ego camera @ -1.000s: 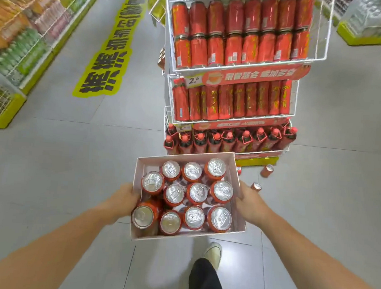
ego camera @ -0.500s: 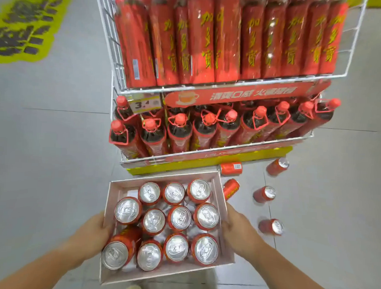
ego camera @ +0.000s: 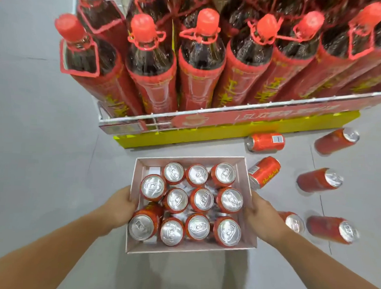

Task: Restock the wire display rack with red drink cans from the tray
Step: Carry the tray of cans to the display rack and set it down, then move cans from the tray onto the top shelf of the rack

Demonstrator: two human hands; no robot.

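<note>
A shallow pale cardboard tray (ego camera: pixel 137 249) holds several upright red drink cans (ego camera: pixel 201 199) with silver tops. My left hand (ego camera: pixel 119 206) grips the tray's left wall and my right hand (ego camera: pixel 262 217) grips its right wall. The tray hangs low over the grey floor, just in front of the wire display rack (ego camera: pixel 208 114). Only the rack's bottom shelf shows, packed with tall red-capped bottles (ego camera: pixel 200 57).
Several loose red cans lie on their sides on the floor to the right of the tray, such as one can (ego camera: pixel 265 142) by the rack's yellow base (ego camera: pixel 185 135) and another can (ego camera: pixel 320 179) farther right. Bare grey floor lies to the left.
The view has dropped from the upper shelves to the rack's bottom shelf. The tray, held in both hands, has come down close to the floor in front of the rack's base.
</note>
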